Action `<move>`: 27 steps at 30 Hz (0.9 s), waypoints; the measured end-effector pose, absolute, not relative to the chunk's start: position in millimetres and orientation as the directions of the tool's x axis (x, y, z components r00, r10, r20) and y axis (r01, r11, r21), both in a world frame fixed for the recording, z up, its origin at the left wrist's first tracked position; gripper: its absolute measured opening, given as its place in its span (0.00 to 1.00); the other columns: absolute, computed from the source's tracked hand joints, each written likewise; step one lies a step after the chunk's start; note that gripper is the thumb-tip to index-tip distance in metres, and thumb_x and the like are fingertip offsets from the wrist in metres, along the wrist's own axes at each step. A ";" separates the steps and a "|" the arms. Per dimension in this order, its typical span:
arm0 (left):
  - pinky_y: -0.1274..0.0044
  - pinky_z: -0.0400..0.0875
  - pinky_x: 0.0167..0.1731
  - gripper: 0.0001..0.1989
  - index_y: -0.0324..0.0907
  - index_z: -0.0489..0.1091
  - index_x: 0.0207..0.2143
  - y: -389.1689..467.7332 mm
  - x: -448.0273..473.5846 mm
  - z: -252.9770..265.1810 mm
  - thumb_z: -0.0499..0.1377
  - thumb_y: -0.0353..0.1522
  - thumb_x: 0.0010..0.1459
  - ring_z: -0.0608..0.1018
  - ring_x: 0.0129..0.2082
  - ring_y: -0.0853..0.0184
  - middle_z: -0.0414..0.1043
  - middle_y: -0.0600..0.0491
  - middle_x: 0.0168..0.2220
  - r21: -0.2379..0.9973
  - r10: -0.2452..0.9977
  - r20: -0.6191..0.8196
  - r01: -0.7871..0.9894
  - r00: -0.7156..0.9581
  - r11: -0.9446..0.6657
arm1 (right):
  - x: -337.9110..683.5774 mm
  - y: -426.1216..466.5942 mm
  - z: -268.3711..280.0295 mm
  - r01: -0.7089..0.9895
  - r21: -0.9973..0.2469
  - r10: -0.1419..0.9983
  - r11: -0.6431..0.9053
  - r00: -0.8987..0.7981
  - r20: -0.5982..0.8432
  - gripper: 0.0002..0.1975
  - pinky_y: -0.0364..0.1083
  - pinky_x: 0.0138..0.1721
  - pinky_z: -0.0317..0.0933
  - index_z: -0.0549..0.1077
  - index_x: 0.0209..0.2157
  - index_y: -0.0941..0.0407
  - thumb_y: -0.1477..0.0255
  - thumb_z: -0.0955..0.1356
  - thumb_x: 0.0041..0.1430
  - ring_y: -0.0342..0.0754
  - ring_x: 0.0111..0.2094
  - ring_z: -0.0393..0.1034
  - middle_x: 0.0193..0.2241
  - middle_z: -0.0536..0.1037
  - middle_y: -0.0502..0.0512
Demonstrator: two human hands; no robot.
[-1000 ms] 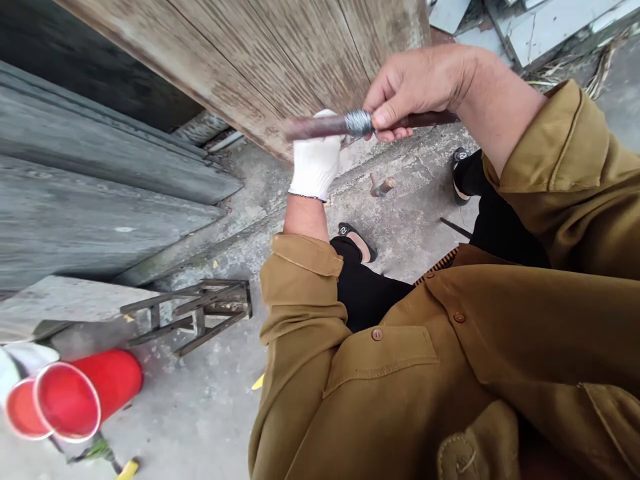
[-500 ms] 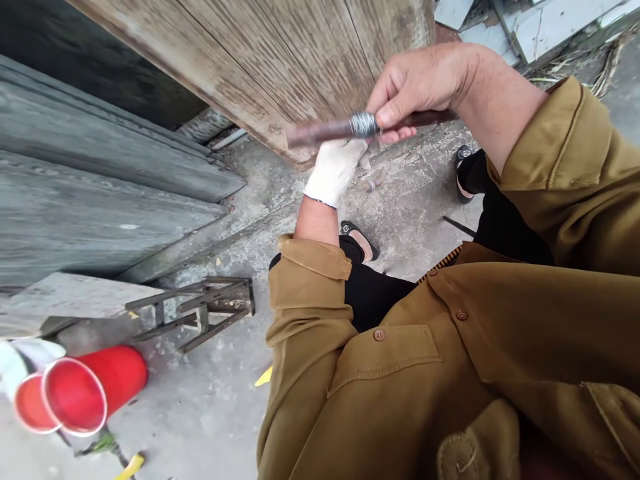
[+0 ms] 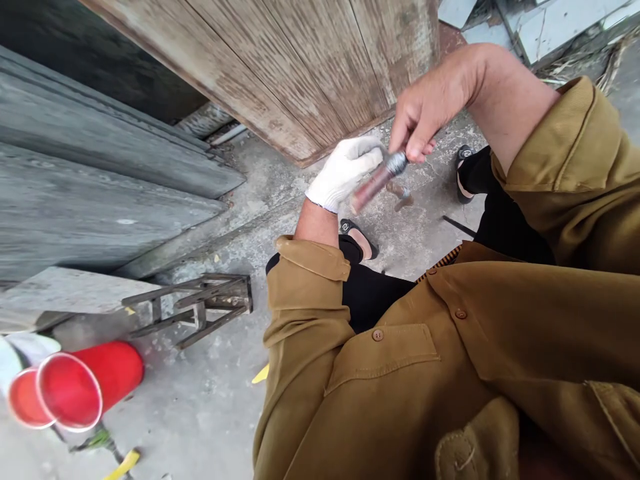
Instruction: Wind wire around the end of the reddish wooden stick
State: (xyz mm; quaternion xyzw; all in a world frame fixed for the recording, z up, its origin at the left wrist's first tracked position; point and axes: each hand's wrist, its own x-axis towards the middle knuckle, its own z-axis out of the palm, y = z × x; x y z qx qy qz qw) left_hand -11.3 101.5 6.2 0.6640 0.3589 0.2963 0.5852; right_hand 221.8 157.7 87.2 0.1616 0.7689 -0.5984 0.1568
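Observation:
My right hand [image 3: 425, 113], bare, is closed on a reddish-brown stick, gripping it beside a band of coiled silver wire [image 3: 397, 163]. The free end of the stick [image 3: 370, 190] slants down and left, slightly blurred. My left hand [image 3: 345, 170], in a white knitted glove, is closed with its curled fingers against the wire-wrapped part. What those fingers hold is hidden. Just below the stick shows a small brown piece [image 3: 400, 195] with a silvery band; whether it joins the stick I cannot tell.
A weathered wooden panel [image 3: 300, 73] stands ahead, with grey boards [image 3: 100, 180] at left. A small wooden stool [image 3: 200, 310] lies on the concrete near red buckets [image 3: 115, 377]. White slabs [image 3: 555, 30] lie far right. My feet stand below my hands.
The stick has swung from nearly level to slanting, its free end dropping toward me. My right hand has moved slightly right and down. The small brown piece has shifted right.

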 end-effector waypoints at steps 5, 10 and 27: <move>0.75 0.75 0.33 0.20 0.40 0.71 0.34 92.7 2.7 -1.3 0.62 0.49 0.65 0.79 0.30 0.69 0.77 0.51 0.32 0.995 0.841 -0.092 0.018 0.533 0.098 | 221.8 152.1 97.4 0.138 -0.986 0.700 0.090 -0.714 -0.036 0.07 0.33 0.19 0.58 0.77 0.30 0.70 0.83 0.69 0.64 0.33 0.19 0.66 0.20 0.75 0.48; 0.73 0.78 0.32 0.15 0.40 0.73 0.33 90.2 3.0 7.4 0.64 0.43 0.65 0.77 0.26 0.67 0.69 0.54 0.22 0.988 0.799 -0.134 0.143 0.586 0.061 | 206.6 158.9 83.9 0.616 -0.779 0.943 0.118 -0.315 -0.106 0.10 0.32 0.10 0.37 0.74 0.25 0.67 0.83 0.72 0.60 0.30 0.09 0.45 0.07 0.56 0.33; 0.58 0.77 0.54 0.14 0.46 0.75 0.39 115.8 -6.0 -24.9 0.70 0.42 0.54 0.80 0.53 0.53 0.77 0.52 0.37 0.998 0.927 0.021 -0.062 0.374 0.003 | 213.2 154.6 78.0 -0.099 -0.954 0.419 0.284 -0.882 0.217 0.21 0.29 0.24 0.56 0.81 0.35 0.69 0.61 0.74 0.64 0.31 0.22 0.66 0.23 0.76 0.46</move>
